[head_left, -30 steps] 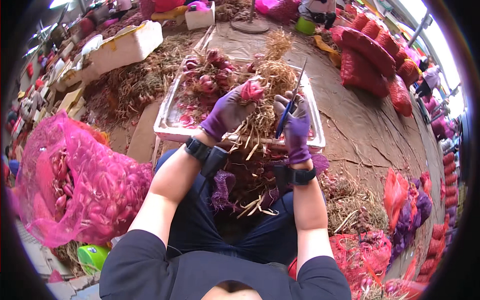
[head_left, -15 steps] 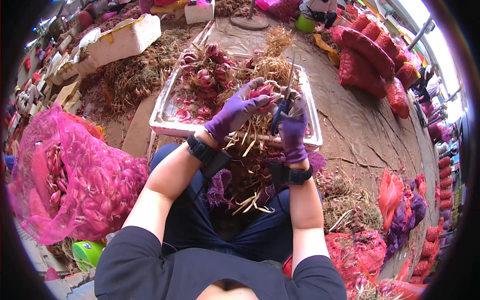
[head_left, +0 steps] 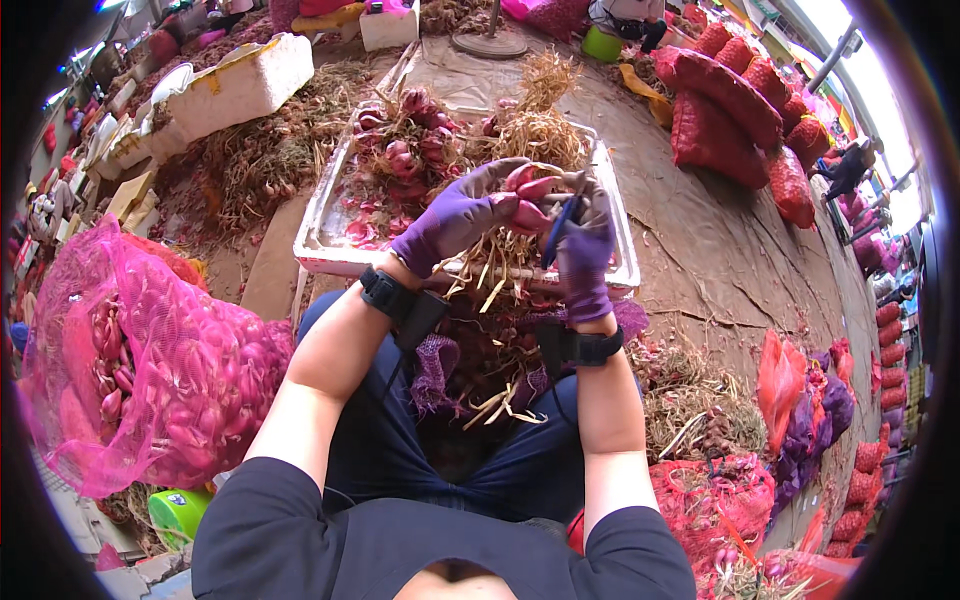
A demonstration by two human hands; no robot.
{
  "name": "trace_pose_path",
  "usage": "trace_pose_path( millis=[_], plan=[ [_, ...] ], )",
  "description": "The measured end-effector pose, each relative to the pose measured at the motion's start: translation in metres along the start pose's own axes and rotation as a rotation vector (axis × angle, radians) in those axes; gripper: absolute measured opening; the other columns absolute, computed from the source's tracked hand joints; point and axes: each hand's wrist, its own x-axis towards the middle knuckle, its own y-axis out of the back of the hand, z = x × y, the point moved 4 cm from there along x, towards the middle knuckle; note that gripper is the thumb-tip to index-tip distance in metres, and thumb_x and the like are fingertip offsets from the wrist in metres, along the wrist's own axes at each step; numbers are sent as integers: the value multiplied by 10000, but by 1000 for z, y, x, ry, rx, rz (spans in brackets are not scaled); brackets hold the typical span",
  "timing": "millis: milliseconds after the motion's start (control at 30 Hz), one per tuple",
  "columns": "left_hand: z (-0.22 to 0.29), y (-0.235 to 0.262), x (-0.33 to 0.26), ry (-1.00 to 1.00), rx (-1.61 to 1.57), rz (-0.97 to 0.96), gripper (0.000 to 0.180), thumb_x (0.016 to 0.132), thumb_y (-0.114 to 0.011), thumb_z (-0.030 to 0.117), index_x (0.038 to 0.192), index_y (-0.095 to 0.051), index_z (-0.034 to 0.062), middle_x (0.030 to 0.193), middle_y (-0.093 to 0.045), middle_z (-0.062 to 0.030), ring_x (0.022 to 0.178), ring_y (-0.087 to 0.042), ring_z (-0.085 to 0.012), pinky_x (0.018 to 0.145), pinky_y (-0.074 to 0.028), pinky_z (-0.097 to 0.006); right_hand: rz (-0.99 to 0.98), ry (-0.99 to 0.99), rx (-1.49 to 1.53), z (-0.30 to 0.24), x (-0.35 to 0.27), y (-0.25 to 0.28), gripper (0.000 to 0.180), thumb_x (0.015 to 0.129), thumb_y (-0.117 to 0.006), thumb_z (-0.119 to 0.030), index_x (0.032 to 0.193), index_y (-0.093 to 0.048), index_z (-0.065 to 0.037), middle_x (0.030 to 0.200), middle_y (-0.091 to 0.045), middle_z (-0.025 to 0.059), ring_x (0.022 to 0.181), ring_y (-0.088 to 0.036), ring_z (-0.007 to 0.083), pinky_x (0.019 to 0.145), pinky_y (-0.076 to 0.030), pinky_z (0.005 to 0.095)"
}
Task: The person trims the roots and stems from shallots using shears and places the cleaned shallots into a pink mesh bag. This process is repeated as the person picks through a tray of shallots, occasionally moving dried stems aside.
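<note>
Over the white foam tray (head_left: 335, 262), my left grip (head_left: 452, 222) holds glossy pink bulbs (head_left: 530, 216), my right grip (head_left: 585, 238) a slim blue tool (head_left: 557, 233); tangled straw (head_left: 545, 135) lies behind, a mesh sack (head_left: 205, 370) leftward.

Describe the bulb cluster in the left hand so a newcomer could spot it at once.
Find the white tray beyond the seated person's knees. Over it are two purple-gloved hands: the right hand holds a blue-handled tool, the left hand the small reddish-pink bulb cluster. Unlike the bigger bulb pile farther back, this one is gripped between gloved fingers.
</note>
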Motion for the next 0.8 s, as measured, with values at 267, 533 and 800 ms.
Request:
trace_pose_path(
  millis=[267,533,800],
  plan=[
    [-15,24,2,-5,-36,99,563,922,-590,230,1387,-378,-5,1334,-517,-147,1120,-580,-261,1008,-439,-406,205,-149,269,17,-3,-2,364,837,-647,4,1160,-478,-4,907,-625,98,711,-633,145,611,-551,243],
    [-16,31,-3,54,55,299,441,943,-568,222,1324,-470,24,1221,-592,-62,1033,-603,-152,887,-479,-288,29,-147,166,16,-5,-10,429,832,-722,-124,1170,-476,-28,938,-649,93,751,-630,117,663,-507,219],
    [-3,33,-11,-24,301,490,252,944,-519,85,1185,-589,53,1132,-634,-46,870,-633,-115,689,-542,-236,51,-344,615,22,-5,-10,339,819,-593,86,1122,-460,18,936,-630,142,819,-675,240,766,-592,364]
  ],
)
